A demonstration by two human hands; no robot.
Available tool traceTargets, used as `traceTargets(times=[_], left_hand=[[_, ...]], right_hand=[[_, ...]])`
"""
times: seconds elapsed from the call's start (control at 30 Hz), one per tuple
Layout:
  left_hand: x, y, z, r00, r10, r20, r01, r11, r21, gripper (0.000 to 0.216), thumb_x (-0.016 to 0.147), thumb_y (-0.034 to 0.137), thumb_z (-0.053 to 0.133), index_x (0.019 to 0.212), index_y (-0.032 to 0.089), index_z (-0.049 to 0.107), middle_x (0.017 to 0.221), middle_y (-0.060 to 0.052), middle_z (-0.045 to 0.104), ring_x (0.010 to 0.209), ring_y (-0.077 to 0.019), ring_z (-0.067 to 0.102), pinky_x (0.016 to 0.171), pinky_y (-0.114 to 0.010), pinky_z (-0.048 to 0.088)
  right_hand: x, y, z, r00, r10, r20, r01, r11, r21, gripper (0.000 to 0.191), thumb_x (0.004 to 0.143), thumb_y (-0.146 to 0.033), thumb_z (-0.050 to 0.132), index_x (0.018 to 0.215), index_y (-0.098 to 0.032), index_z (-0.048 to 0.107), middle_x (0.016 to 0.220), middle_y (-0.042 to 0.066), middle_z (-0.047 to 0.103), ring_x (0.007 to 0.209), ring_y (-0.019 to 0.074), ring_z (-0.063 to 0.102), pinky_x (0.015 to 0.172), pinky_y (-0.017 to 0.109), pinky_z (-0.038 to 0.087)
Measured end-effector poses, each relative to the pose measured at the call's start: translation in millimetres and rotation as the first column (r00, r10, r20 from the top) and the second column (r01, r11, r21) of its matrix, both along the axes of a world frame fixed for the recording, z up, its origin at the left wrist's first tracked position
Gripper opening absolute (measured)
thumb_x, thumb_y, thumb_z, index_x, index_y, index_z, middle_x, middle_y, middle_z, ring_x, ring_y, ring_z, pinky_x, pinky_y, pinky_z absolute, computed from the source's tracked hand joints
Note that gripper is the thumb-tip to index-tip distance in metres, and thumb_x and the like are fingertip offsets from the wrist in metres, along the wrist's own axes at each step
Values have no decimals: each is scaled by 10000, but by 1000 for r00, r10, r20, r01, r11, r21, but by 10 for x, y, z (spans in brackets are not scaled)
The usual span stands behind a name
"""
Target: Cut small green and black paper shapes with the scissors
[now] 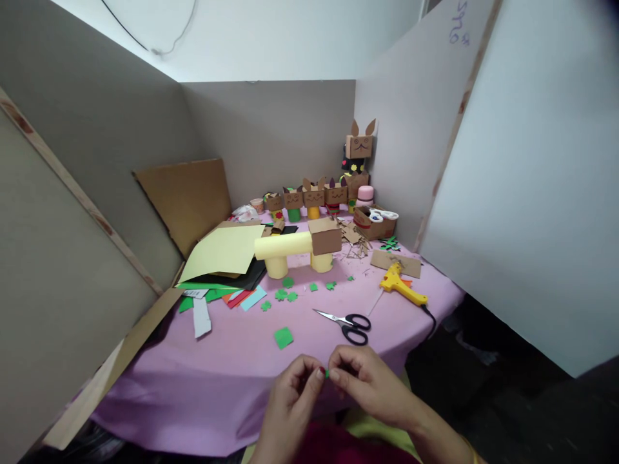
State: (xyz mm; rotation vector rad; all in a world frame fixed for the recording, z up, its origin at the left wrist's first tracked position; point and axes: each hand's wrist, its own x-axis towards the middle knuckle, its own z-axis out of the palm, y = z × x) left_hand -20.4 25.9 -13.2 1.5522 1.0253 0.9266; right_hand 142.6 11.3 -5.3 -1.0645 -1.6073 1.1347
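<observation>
Between the fingertips of my left hand (297,390) and my right hand (360,380) is a small piece of green paper (327,374), mostly hidden by the fingers. Both hands are pinched closed at the table's front edge. Just beyond them lie a green paper square (284,338) and scissors (345,322) with black handles, blades apart. Several small green paper cutouts (282,294) are scattered farther back. Behind these stands a figure of pale yellow paper tubes (285,245) with a brown cardboard box (325,237) at its right end.
A yellow glue gun (403,285) rests at the right by a cardboard strip (382,260). Coloured paper sheets (222,254) are stacked at the left. Several box-headed cardboard figures (314,195) line the back, near a box (374,227) holding white-handled scissors (383,214). Grey partitions (271,129) enclose the table.
</observation>
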Motion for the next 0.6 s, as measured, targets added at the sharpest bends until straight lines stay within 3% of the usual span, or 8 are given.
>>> traceTargets(times=[0.27, 0.47, 0.6], left_hand=[[54, -83, -74, 991, 132, 29, -134, 989, 64, 251, 817, 375, 532, 666, 175, 537, 597, 15, 526, 576, -141, 487, 542, -220, 401], [46, -115, -94, 989, 143, -32, -139, 984, 108, 322, 890, 382, 400, 649, 195, 503, 594, 20, 506, 578, -146, 488, 546, -220, 403], [18, -116, -64, 990, 96, -105, -76, 979, 188, 206, 865, 332, 470, 755, 189, 570, 673, -5, 595, 633, -160, 554, 585, -226, 432]], right_hand=[[-131, -67, -51, 995, -94, 41, 91, 993, 72, 191, 880, -283, 462, 726, -180, 510, 621, -25, 478, 593, 126, 455, 553, 227, 358], [-167, -87, -104, 992, -126, -14, 126, 992, 2, 217, 890, -320, 436, 715, -194, 457, 589, -35, 470, 542, 120, 450, 530, 229, 358], [-157, -66, -120, 987, -161, 19, 161, 987, -6, 235, 879, -338, 455, 692, -195, 451, 563, -47, 444, 530, 116, 427, 523, 228, 343]])
